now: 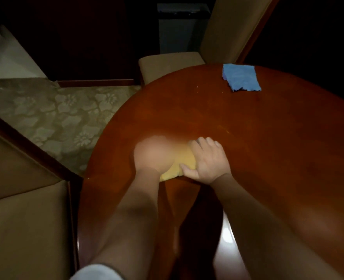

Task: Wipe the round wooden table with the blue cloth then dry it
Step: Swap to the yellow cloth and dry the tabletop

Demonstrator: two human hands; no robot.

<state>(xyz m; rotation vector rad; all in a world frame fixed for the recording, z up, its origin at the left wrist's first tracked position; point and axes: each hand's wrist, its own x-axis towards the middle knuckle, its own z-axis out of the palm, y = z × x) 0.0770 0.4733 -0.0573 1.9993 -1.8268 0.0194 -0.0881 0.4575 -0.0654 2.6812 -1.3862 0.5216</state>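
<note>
Item: yellow cloth (184, 160), under both my hands for drying. My right hand (208, 159) presses it, thumb hooked on its edge; left hand (152, 155) blurred, grip unclear. Blue cloth (241, 77) set aside at far edge of the round wooden table (278, 138).

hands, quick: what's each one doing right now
Left hand: motion-blurred over the yellow cloth; open or shut cannot be told.
Right hand: fingers and thumb grip the yellow cloth on the round wooden table.
</note>
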